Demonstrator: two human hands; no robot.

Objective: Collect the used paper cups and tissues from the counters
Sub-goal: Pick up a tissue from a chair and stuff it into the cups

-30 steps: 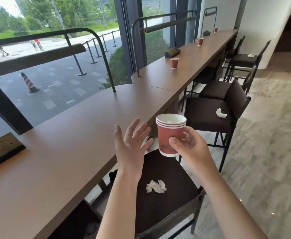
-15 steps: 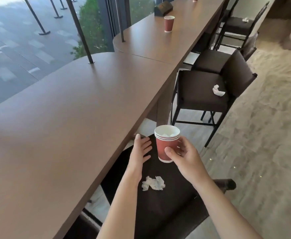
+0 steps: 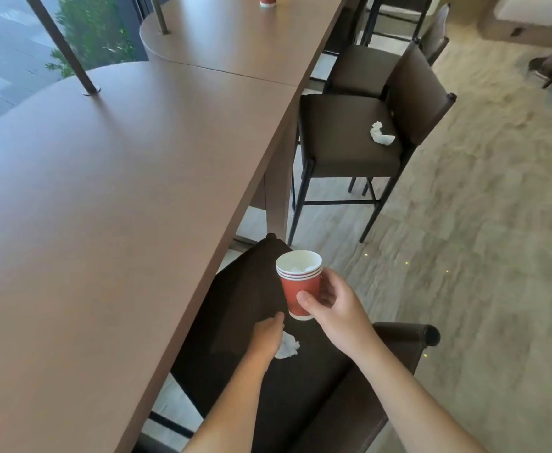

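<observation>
So the stack of red paper cups (image 3: 300, 287) sits low and centre in the frame, held upright in the right hand (image 3: 335, 308): thumb across the front of the red wall, fingers wrapped round the far side. You can count a few white rims nested at the top, and there's something white down inside the top cup, looks like tissue but I can't say for sure.

Just below and left of the cups, the left hand (image 3: 268, 338) is down on the seat of the near chair (image 3: 235, 305), right over a crumpled white tissue (image 3: 288, 346). The hand covers the tissue's left side, and it's seen from the back, so I honestly can't tell if the fingers have pinched it or are just touching it.

Going outward: the long brown counter (image 3: 121, 191) fills the whole left half of the frame. Up at the very top edge, centre, another red cup (image 3: 268, 0) stands on the farther counter section, only its base showing. Upper right of centre there's a second dark chair (image 3: 349, 135) with another balled-up tissue (image 3: 381, 134) lying on its seat, near the backrest. Slanted metal posts (image 3: 62, 47) rise from the counter at upper left, with window glass and greenery behind.
</observation>
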